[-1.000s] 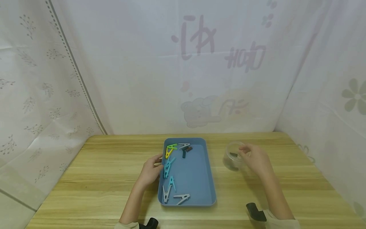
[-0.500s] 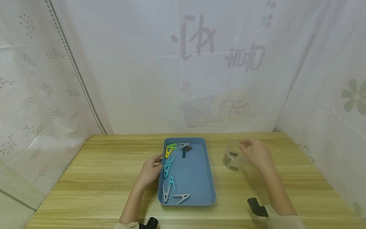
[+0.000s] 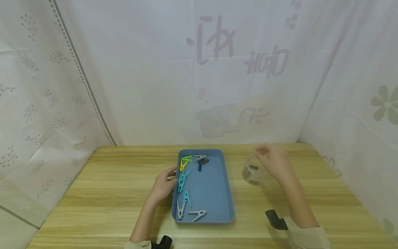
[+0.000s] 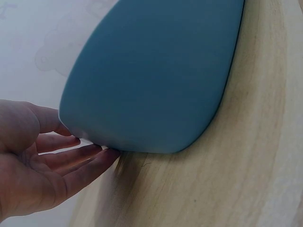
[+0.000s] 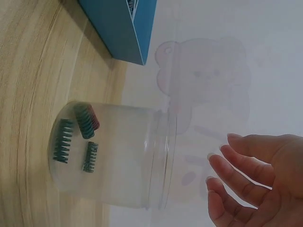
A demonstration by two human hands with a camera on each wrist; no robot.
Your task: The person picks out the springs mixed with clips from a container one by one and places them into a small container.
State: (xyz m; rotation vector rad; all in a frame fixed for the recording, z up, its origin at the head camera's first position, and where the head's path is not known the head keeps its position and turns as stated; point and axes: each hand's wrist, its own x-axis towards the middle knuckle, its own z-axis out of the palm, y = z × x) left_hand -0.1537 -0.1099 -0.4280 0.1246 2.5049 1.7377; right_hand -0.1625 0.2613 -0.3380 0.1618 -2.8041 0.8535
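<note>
We saw the left hand (image 3: 163,185) resting with straight fingers against the left rim of the blue tray (image 3: 214,186) of clothes pegs (image 3: 183,180) at mid-bench. The right hand (image 3: 273,162) hovered, fingers relaxed and apart, just above the clear jar (image 3: 251,172) toward the right edge.
</note>
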